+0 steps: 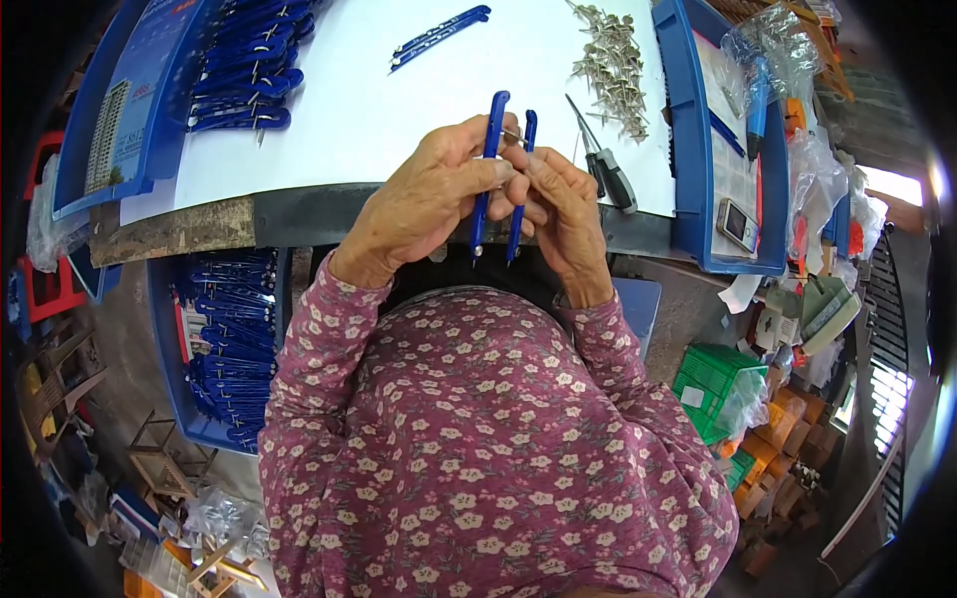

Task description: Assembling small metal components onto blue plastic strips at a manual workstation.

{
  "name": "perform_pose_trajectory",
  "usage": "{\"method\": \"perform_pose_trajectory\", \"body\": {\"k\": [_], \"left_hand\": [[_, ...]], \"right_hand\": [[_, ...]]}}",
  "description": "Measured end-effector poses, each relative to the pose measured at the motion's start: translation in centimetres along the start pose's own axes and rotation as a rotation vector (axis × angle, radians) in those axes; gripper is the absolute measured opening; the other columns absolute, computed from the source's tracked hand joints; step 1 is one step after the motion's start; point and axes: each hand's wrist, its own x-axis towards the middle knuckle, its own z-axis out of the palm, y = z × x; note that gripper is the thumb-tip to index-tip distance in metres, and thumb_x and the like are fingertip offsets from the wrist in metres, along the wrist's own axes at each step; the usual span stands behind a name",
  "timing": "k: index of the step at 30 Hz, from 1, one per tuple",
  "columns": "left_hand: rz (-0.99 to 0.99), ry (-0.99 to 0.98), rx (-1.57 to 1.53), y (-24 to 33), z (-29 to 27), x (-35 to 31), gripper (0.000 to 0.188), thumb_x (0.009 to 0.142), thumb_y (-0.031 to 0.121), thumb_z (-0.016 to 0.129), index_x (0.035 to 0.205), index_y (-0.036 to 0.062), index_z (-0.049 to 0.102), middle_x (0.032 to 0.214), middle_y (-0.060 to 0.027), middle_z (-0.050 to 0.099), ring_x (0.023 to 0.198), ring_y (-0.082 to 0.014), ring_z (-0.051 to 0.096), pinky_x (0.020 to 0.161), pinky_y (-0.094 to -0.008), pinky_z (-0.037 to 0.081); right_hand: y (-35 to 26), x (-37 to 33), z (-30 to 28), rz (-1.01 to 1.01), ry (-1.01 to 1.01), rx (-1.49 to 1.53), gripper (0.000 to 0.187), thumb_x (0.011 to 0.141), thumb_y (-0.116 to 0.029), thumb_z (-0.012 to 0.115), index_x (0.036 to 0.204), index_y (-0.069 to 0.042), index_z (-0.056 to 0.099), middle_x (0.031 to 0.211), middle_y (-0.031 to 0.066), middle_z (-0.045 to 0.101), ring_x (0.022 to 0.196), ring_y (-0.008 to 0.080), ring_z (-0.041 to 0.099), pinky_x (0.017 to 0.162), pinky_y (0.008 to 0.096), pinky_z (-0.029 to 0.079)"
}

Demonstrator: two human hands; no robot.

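My left hand [424,194] is closed around a long, slim blue plastic piece [494,130] with a rounded upper end and a metal fitting near its lower tip. Just right of it, a second slim blue piece [528,132] stands nearly parallel, and the fingers of my right hand [566,204] pinch it. A thin metal pin [512,135] shows between the two pieces near their upper ends. My fingertips almost meet and partly hide both pieces. Both are held upright in front of the table edge. Another pair of slim blue pieces [439,40] lies farther back on the white tabletop [344,110].
Blue pieces form a pile [249,70] at the back left; several more fill a blue bin [164,329] below the table. Small metal parts [613,70] lie at the back right, near a dark-handled screwdriver [610,174]. A blue tray [693,224] stands at the right edge.
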Motion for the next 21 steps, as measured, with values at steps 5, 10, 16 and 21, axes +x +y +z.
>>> {"method": "perform_pose_trajectory", "body": {"k": [5,10,16,21], "left_hand": [[0.019,0.08,0.175,-0.2,-1.0,-0.8,0.035,0.088,0.008,0.045,0.119,-0.0069,0.039,0.079,-0.0037,0.051,0.061,-0.0061,0.044,0.052,-0.0169,0.038],[-0.005,0.153,0.446,-0.3,-1.0,-1.5,0.043,0.088,0.008,0.042,0.128,-0.0057,0.036,0.079,-0.0006,0.049,0.061,-0.0036,0.04,0.05,-0.0155,0.031],[0.121,0.204,0.773,-0.8,-0.7,-2.2,0.036,0.088,0.008,0.036,0.122,-0.0037,0.04,0.071,-0.0057,0.048,0.058,-0.0112,0.045,0.053,-0.0245,0.04],[0.124,0.191,1.018,-0.2,0.0,-3.9,0.058,0.087,0.016,0.051,0.136,0.0022,0.022,0.102,-0.0167,0.044,0.083,-0.0212,0.05,0.071,-0.0297,0.043]], "right_hand": [[0.1,-0.2,0.5,-0.056,0.05,-0.05,0.021,0.09,-0.019,0.051,0.09,0.001,0.054,0.067,0.005,0.056,0.043,0.0009,0.033,0.039,0.0148,0.027],[1.1,-0.4,1.4,-0.078,0.113,-0.047,0.019,0.09,-0.018,0.051,0.084,0.0,0.053,0.067,0.0067,0.056,0.043,0.0012,0.032,0.039,0.0155,0.03],[1.6,-0.6,2.1,-0.133,0.14,-0.047,0.018,0.089,-0.017,0.05,0.084,0.001,0.052,0.069,0.0083,0.057,0.045,0.004,0.039,0.043,0.0185,0.039],[1.9,-1.1,2.7,-0.109,0.034,-0.069,0.016,0.087,-0.012,0.054,0.091,0.003,0.053,0.073,0.0071,0.057,0.055,0.0098,0.05,0.054,0.0214,0.045]]}}
